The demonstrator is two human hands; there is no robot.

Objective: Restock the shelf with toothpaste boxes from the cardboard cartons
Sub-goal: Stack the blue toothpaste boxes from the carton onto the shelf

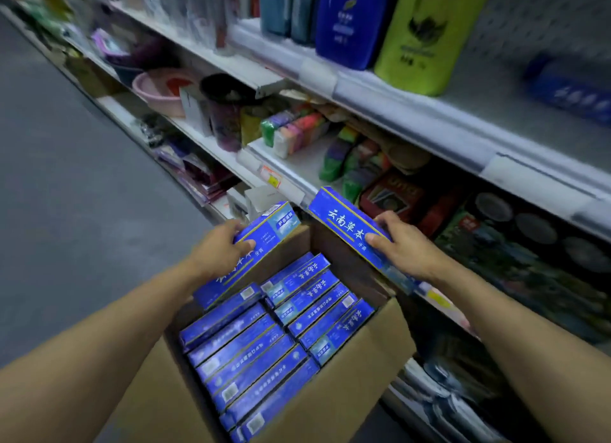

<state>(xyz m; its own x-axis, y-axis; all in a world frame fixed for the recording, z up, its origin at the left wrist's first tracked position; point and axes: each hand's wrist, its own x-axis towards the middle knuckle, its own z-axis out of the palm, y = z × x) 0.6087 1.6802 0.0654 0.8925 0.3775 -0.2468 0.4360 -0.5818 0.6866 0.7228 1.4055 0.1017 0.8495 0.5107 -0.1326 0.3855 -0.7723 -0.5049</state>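
Both arms reach forward over the open brown cardboard carton (347, 370). The left hand (218, 254) grips one long blue toothpaste box (264, 234), fingers curled around it. The right hand (406, 247) pinches another blue toothpaste box (344, 221).

From my feed I see a smooth grey concrete-looking floor (66, 194) filling the left side of the aisle. Long white metal shelving (413, 105) runs diagonally along the right, tier above tier, with clear plastic price strips on the edges. A tall lime-green plastic bottle (423, 36) stands beside a dark blue plastic bottle (350, 23) up top. Farther down sits a pale pink plastic basin (155, 92). Lighting is dim and even.
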